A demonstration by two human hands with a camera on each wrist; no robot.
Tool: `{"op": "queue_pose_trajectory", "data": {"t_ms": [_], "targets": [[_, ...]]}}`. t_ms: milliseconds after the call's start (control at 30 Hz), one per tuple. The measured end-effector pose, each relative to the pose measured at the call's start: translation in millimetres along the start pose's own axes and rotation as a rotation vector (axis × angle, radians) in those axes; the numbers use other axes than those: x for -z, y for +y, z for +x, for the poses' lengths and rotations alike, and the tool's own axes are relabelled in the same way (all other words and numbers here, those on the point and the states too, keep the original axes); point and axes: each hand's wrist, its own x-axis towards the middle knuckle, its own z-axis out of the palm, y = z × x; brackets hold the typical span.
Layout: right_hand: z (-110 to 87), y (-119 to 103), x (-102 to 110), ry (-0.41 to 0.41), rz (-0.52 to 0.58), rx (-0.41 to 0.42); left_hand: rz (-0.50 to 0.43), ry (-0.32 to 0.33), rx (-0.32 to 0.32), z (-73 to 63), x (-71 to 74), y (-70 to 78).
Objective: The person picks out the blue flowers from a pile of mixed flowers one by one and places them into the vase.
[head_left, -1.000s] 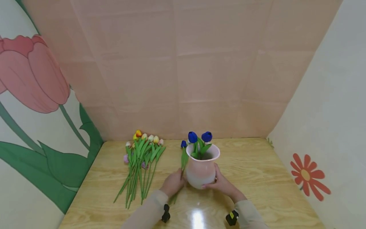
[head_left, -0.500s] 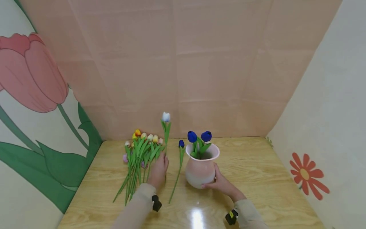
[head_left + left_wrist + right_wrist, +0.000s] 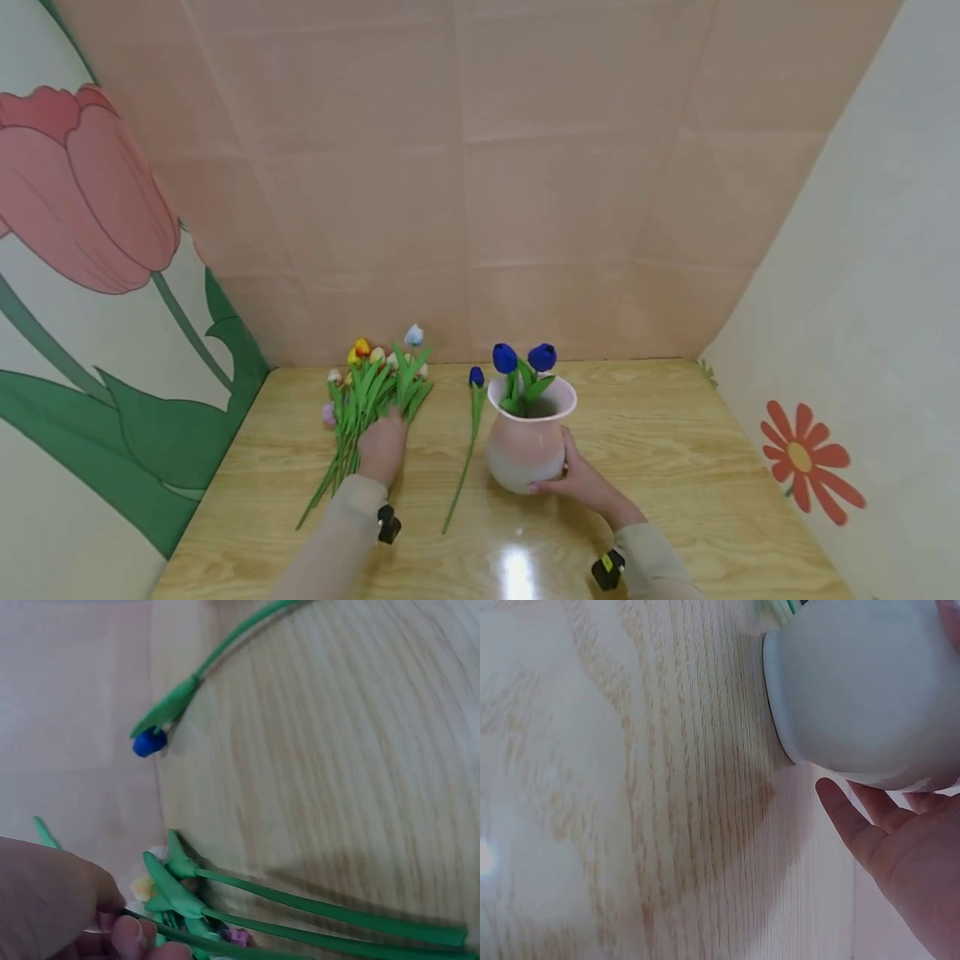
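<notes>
My left hand pinches the stem of a pale blue-white tulip over a pile of artificial tulips. In the left wrist view, the fingers close on a green stem; the bloom is out of that view. My right hand holds the pink-and-white vase by its lower right side, thumb in front. The right wrist view has its fingers against the vase wall. Two dark blue tulips stand in the vase. Another blue tulip lies left of it.
The wooden table runs back to a pink cloth backdrop. A side wall with a painted pink tulip is at left, and one with a red flower at right.
The left hand let go of the blue tulip, leaving it lying on the table. It moved left with the pale tulip, lowering it over the pile. The right hand and vase stayed put.
</notes>
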Motion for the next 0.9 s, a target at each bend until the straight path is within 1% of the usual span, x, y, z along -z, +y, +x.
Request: {"op": "queue_pose_trajectory", "data": {"t_ms": [100, 167, 267, 333, 400, 500, 567, 667, 800, 867, 900], "targets": [[0.0, -0.6, 0.2, 0.002, 0.002, -0.005, 0.019, -0.074, 0.019, -0.9, -3.7, -2.4], [-0.1, -1.2, 0.2, 0.000, -0.001, -0.006, 0.034, -0.100, 0.034, -1.4, -11.0, -5.7], [-0.8, -2.0, 0.4, -0.004, -0.004, -0.005, 0.044, -0.112, 0.061, -1.7, -23.2, -11.2], [-0.9, -2.2, 0.6, -0.005, -0.008, -0.008, 0.055, -0.108, 0.072, -3.5, -25.8, -13.0], [-1.0, -2.5, 0.8, -0.002, -0.008, -0.010, 0.049, -0.086, 0.067, -4.8, -27.6, -15.4], [-0.3, -1.5, 0.6, 0.000, -0.009, -0.011, 0.039, -0.059, 0.025, -8.7, -31.4, -21.6], [0.0, -0.4, 0.4, -0.004, -0.014, -0.007, 0.030, -0.048, -0.005, -10.6, -37.6, -27.5], [0.6, 1.1, 0.6, -0.008, -0.021, 0.002, 0.024, -0.030, -0.021, -12.6, -42.9, -31.5], [0.4, 1.6, 1.2, -0.005, -0.016, 0.010, -0.004, -0.008, 0.004, -9.7, -44.0, -27.2], [0.1, 2.0, 1.7, -0.005, -0.016, 0.013, -0.003, -0.009, 0.000, -7.5, -42.5, -20.9], [-0.1, 2.2, 1.9, -0.005, -0.016, 0.016, 0.010, -0.008, -0.013, -6.4, -41.5, -16.5]]}}
